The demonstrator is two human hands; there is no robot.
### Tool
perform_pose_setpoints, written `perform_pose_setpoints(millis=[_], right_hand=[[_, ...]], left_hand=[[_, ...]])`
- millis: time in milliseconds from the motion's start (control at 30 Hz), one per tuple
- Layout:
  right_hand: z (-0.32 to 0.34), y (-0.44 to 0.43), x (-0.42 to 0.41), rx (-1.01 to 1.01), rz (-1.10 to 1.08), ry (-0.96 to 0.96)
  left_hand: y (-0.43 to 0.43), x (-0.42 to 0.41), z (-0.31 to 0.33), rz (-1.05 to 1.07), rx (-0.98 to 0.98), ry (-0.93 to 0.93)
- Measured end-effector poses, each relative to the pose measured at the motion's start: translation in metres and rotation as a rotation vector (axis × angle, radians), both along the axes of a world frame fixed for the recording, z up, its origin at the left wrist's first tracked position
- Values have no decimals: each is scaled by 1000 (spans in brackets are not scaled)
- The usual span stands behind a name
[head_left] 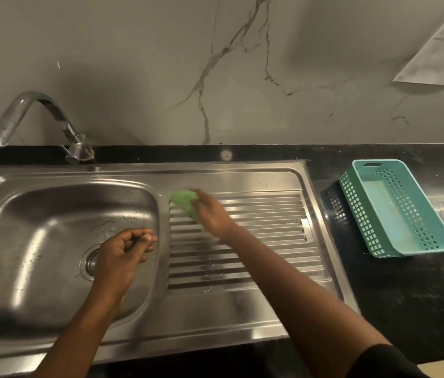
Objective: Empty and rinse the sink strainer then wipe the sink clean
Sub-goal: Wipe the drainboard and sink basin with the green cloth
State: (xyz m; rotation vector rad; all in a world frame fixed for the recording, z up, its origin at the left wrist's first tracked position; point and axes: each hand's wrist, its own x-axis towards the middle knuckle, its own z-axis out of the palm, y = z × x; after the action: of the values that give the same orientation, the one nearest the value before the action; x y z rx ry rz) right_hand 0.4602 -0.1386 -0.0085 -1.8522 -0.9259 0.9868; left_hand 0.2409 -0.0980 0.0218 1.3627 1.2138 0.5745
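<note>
The right hand (212, 214) has its fingers curled round a green cloth (184, 199) on the drainboard (269, 241), just right of the sink basin (51, 214). The left hand (122, 252) hovers over that basin, fingers curled on nothing, partly covering the strainer (89, 264).

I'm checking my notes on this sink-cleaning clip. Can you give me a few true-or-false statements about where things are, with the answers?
1. The right hand holds a green cloth on the ribbed draining board. True.
2. Water is running from the tap. False: no stream shows.
3. The left hand is over the basin, beside the drain. True.
4. The teal basket is full of dishes. False: it is empty, and it sits on the black counter to the right of the sink.
</note>
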Motion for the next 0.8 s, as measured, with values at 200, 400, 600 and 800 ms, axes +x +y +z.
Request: perform_pose_setpoints(millis=[200, 400, 600, 800], right_hand=[[35, -65, 101, 99, -529, 212], [-8, -119, 146, -237, -458, -654], [-61, -94, 77, -436, -362, -802], [-60, -19, -37, -380, 3, -865]], left_hand=[[-2, 3, -4, -25, -11, -6], [-2, 4, -9, -28, -34, -9], [3, -3, -8, -34, -38, 0], [9, -8, -5, -17, -35, -3]])
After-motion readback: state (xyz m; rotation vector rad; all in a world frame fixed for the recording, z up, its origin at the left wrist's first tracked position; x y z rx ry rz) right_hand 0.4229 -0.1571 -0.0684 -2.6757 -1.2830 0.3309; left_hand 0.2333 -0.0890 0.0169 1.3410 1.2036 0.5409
